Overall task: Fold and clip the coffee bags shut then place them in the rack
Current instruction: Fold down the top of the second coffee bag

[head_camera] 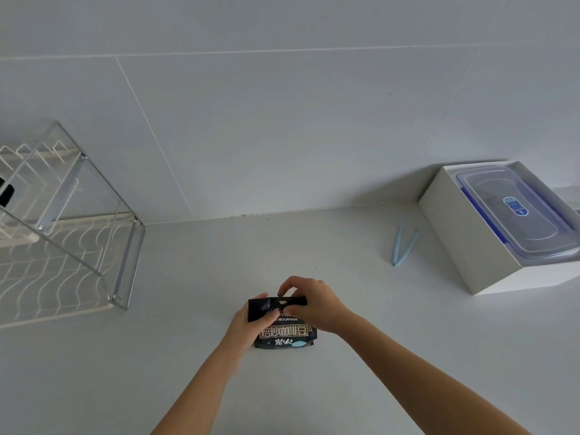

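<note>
A black coffee bag [284,332] with gold lettering stands on the white counter in the middle of the view. My left hand [243,323] grips its left side near the top. My right hand [310,304] pinches the top edge from the right, where the top is folded over. A light blue bag clip [403,246] lies on the counter to the right, apart from both hands. The wire rack [72,246] stands at the far left against the wall.
A white box [470,240] holding a clear plastic container with a blue-rimmed lid [514,211] sits at the right against the tiled wall. A dark object [6,191] shows in the rack's upper tier at the left edge.
</note>
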Tool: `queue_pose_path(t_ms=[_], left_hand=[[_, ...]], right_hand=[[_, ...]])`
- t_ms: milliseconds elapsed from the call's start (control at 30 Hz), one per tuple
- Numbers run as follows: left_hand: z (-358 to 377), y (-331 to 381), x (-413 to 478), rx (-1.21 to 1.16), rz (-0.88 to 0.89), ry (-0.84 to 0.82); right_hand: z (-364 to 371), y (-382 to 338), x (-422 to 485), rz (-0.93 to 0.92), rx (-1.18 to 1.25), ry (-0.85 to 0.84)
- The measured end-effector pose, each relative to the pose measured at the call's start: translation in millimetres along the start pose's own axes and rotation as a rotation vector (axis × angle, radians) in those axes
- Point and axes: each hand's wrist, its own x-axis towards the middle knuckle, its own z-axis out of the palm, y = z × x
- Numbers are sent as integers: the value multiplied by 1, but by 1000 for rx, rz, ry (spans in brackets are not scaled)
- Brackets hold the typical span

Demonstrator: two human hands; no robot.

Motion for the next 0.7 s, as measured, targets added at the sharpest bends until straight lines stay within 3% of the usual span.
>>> queue_pose_path(t_ms=[300,500,700], left_hand=[[13,-5,7,-23,18,99],[12,-4,12,-47,11,129],[-7,-4,7,153,152,96]], right_hand=[[1,17,-1,43,34,130],[3,32,-2,126,360,125],[-2,45,-8,-12,66,163]])
